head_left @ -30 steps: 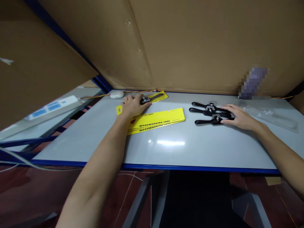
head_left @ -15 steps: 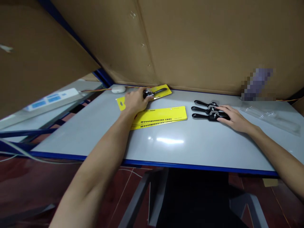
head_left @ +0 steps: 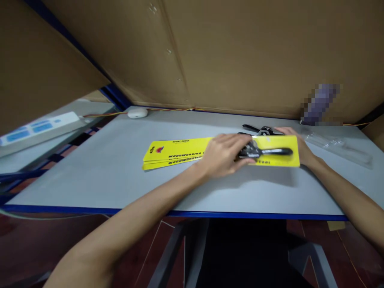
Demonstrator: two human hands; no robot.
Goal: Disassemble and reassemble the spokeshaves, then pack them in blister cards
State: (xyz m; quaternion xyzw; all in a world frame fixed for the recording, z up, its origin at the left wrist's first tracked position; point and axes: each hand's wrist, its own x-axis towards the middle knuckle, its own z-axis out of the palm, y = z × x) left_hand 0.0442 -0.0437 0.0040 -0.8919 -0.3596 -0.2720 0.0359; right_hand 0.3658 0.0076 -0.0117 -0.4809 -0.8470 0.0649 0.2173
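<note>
My left hand (head_left: 226, 154) is closed on a black spokeshave (head_left: 274, 152) and the yellow card (head_left: 292, 142) behind it, both held above the table. More black spokeshaves (head_left: 265, 130) lie on the table behind the raised card, mostly covered by it. My right hand (head_left: 304, 146) is beside them, partly behind the card's right end. Some of its fingers show stretched along the top, but their grip is hidden. Left of my left hand lie overlapping yellow cards (head_left: 160, 148) printed with "spoke shave" and "woodworking tool".
Clear plastic packaging (head_left: 345, 148) lies on the grey table (head_left: 99, 168) at the right. A white rounded object (head_left: 138, 113) sits at the back left by a cable. A power strip (head_left: 42, 126) is at far left. Brown panels (head_left: 240, 56) rise behind the table.
My left hand has carried the spokeshave and its yellow card from the back left to the right, in front of the other spokeshaves. My right hand stays near them, now partly covered.
</note>
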